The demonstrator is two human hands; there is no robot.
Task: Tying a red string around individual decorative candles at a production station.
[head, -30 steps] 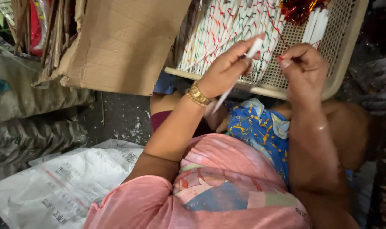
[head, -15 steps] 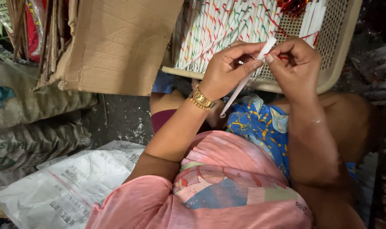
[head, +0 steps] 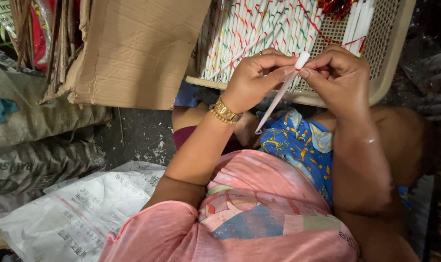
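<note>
Here, a torn brown cardboard box [head: 133, 48] leans at the upper left, grey woven sacks [head: 36, 145] lie below it, and a white printed plastic bag [head: 70, 213] lies crumpled at the lower left beside the pink-clad lap. Ahead sits a beige mesh plastic basket [head: 390, 43] filled with white sticks wound in red, green and yellow thread [head: 259, 29]. The left hand [head: 259, 80], a gold watch [head: 224, 111] on its wrist, pinches a plain white stick [head: 281, 94] near its top, the right hand [head: 341, 77] closes its fingertips on the same end, and the stick slants down-left between them, its lower tip over the blue patterned cloth [head: 303, 145].
</note>
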